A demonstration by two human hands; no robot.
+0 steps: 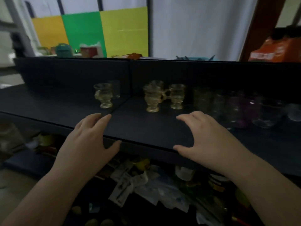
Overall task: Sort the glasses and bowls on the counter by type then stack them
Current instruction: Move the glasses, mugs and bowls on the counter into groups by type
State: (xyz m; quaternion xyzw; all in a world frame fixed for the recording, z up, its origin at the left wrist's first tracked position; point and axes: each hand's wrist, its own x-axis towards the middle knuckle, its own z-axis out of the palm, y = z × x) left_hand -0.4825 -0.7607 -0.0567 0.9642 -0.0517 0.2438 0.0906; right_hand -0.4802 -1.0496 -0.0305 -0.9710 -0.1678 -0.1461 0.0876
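- Dark counter [146, 128]; amber footed glasses [152, 98] stand at back.
- My left hand [91, 137] and right hand [210, 137] hover spread over counter edge, holding nothing.

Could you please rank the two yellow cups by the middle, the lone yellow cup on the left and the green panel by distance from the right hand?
From the right hand:
1. Two yellow cups, just ahead; too close to separate.
2. Lone yellow cup, left.
3. Green panel, far back.

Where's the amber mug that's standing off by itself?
In the head view, the lone amber mug stands left of centre on the dark counter, beyond the left hand, apart from the other amber mugs.
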